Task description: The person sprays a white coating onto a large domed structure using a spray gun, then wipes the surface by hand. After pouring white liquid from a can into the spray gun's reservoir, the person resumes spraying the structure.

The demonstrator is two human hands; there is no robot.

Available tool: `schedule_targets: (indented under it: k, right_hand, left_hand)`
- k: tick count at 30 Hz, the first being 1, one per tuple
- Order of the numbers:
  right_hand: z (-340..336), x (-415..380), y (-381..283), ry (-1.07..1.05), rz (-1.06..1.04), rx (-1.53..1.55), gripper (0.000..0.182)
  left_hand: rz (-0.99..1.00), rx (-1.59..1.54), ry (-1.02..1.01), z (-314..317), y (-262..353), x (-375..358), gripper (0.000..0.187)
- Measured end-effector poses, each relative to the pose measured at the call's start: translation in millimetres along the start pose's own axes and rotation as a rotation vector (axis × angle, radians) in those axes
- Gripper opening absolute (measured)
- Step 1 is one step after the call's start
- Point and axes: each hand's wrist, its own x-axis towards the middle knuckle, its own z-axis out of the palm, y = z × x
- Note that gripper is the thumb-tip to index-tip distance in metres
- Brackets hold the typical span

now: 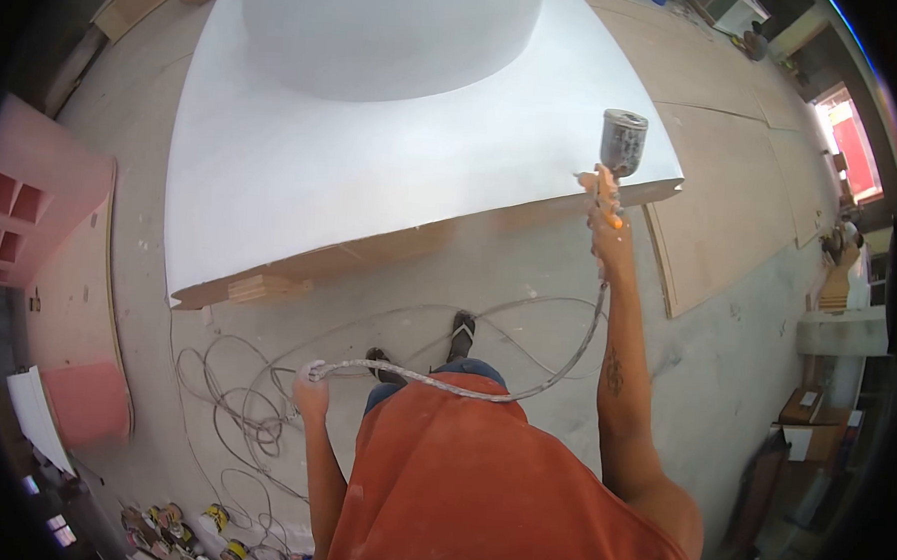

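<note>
My right hand is closed around the handle of a spray gun, held out ahead near the right corner of a large white panel. A metal paint cup sits on top of the gun, its outside stained. From the gun's grip a paint-spotted air hose curves down across my waist. My left hand is wrapped around that hose, low and to the left. The panel has a glossy white face with a rounded raised form at its far side and a bare brown edge toward me.
Coils of hose lie on the grey floor by my feet. Brown boards lie at the right, and pink-painted pieces stand at the left. Several cans are at the lower left. Boxes and a person are at the far right.
</note>
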Motion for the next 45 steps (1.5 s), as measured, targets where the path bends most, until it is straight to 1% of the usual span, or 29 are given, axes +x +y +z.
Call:
schedule_targets:
  k: [1,3,4,6,7,9,12,13,16,18,19,21,22,24,25,27,28,30,31,33,34,36,37,38,39,40,42,43,45]
  right_hand:
    - [21.5,-31.7,-26.7,-0.067,0.090,0.077,0.021]
    - [59.3,-64.8,-43.8,-0.221,0.152,0.125,0.023]
    - [77.0,-80.7,-52.8,-0.230,0.150,0.125,0.023]
    - [108.2,-109.7,-70.0,-0.453,0.160,0.207,0.025]
    - [120.3,-122.2,-77.3,-0.465,0.161,0.204,0.025]
    - [135.4,-141.1,-90.6,-0.621,0.191,0.290,0.027]
    - [140.4,-157.8,-104.0,-0.723,0.160,0.383,0.033]
    - [140.0,-159.1,-101.8,-0.727,0.163,0.382,0.033]
    - [128.2,-150.1,-89.8,-0.682,0.171,0.289,0.032]
    - [117.9,-140.2,-74.0,-0.427,0.133,0.135,0.028]
    - [105.2,-128.3,-63.5,-0.419,0.137,0.138,0.028]
    - [77.3,-100.9,-40.8,-0.238,0.168,0.127,0.028]
    - [61.2,-87.9,-34.8,-0.218,0.172,0.128,0.028]
    - [23.4,-61.2,-23.0,-0.064,0.150,0.124,0.027]
    - [3.5,-44.6,-12.8,-0.030,0.154,0.123,0.027]
    - [-31.8,-7.2,14.0,0.111,0.119,0.040,0.028]
    - [-50.7,12.5,24.5,0.129,0.122,0.039,0.028]
    - [-83.9,49.3,44.0,0.211,0.124,-0.088,0.029]
    - [-98.0,66.8,48.7,0.222,0.124,-0.087,0.029]
    - [-122.8,94.9,56.6,0.296,0.103,-0.135,0.037]
    - [-130.7,108.3,62.7,0.308,0.104,-0.135,0.037]
    - [-133.6,126.2,83.2,0.480,-0.187,-0.292,0.035]
    - [-130.1,126.6,86.2,0.484,-0.187,-0.292,0.035]
    - [-126.6,126.8,87.8,0.520,-0.217,-0.367,0.033]
    - [-124.1,127.2,87.6,0.553,-0.248,-0.443,0.032]
    - [-120.6,124.6,88.0,0.549,-0.253,-0.439,0.032]
    - [-99.7,96.1,89.5,0.439,-0.323,-0.399,0.032]
    - [-84.5,74.6,79.1,0.411,-0.327,-0.392,0.032]
    - [-50.2,23.0,47.5,0.193,-0.104,-0.252,0.029]
  left_hand:
    - [-0.008,0.002,0.008,-1.2,-26.7,3.7,0.023]
    - [-0.128,-0.108,0.023,-9.2,-74.6,4.6,0.023]
    - [-0.135,-0.107,0.030,-18.3,-88.5,3.6,0.023]
    - [-0.157,-0.088,0.059,-35.3,-112.4,-1.8,0.025]
    - [-0.168,-0.086,0.064,-42.4,-121.3,-5.3,0.025]
    - [-0.154,-0.065,0.072,-53.2,-133.6,-11.4,0.025]
    - [-0.185,-0.147,0.087,-54.8,-139.4,-14.9,0.025]
    - [-0.189,-0.145,0.087,-55.3,-137.8,-14.8,0.025]
    - [-0.210,-0.193,0.083,-49.9,-134.6,-8.0,0.024]
    - [-0.149,-0.196,0.105,-37.3,-138.2,-2.8,0.024]
    - [-0.143,-0.194,0.098,-38.0,-123.9,-2.6,0.024]
    - [-0.135,-0.151,0.047,-40.6,-85.7,0.3,0.025]
    - [-0.119,-0.153,0.034,-34.1,-77.5,2.2,0.025]
    - [0.010,-0.020,-0.022,-16.9,-65.0,4.2,0.027]
    - [0.038,-0.028,-0.041,-9.5,-47.8,5.2,0.027]
    - [0.011,-0.003,-0.127,-2.0,-7.4,-0.7,0.029]
    - [0.027,-0.006,-0.137,7.1,4.8,-0.6,0.029]
    - [0.084,-0.058,-0.156,21.4,21.7,-0.6,0.028]
    - [0.094,-0.061,-0.159,27.4,33.5,1.1,0.028]
    - [0.135,-0.085,-0.193,32.5,58.7,-1.0,0.027]
    - [0.144,-0.088,-0.198,33.6,72.9,-1.3,0.027]
    - [0.134,-0.090,-0.214,31.4,95.3,-3.7,0.026]
    - [0.139,-0.091,-0.215,28.8,104.5,-3.6,0.026]
    - [0.098,-0.078,-0.238,24.8,112.9,-4.5,0.027]
    - [0.056,-0.065,-0.260,21.9,116.1,-5.2,0.027]
    - [0.052,-0.066,-0.253,22.7,111.6,-4.7,0.027]
    - [0.127,-0.058,-0.169,22.6,84.8,-8.1,0.028]
    - [0.102,-0.048,-0.157,20.1,71.1,-8.1,0.028]
    - [0.018,-0.003,-0.144,13.7,39.9,-1.1,0.029]
